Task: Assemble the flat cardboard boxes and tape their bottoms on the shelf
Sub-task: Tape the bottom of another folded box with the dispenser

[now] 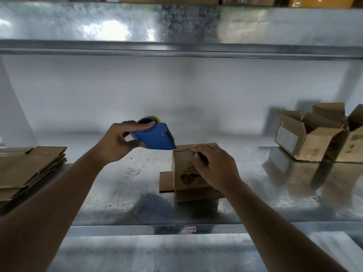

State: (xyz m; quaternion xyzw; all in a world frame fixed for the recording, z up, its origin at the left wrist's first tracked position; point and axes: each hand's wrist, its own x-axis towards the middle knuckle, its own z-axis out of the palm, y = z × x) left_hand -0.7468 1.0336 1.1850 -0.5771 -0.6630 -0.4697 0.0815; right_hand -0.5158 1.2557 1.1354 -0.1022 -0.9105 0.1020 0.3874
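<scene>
Head view: tape dispenser (155,137) at box (188,173) top.

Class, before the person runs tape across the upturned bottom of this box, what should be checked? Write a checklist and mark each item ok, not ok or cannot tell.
1. Tape dispenser gripped by the left hand: ok.
2. Dispenser's front edge at the box top edge: ok.
3. Right hand steadying the box near its top: ok.
4. Bottom flaps folded flat and closed: cannot tell, the hand covers part.
5. Box standing on the shelf, not tipping: ok.
6. Tape end stuck to the cardboard: cannot tell.
</scene>
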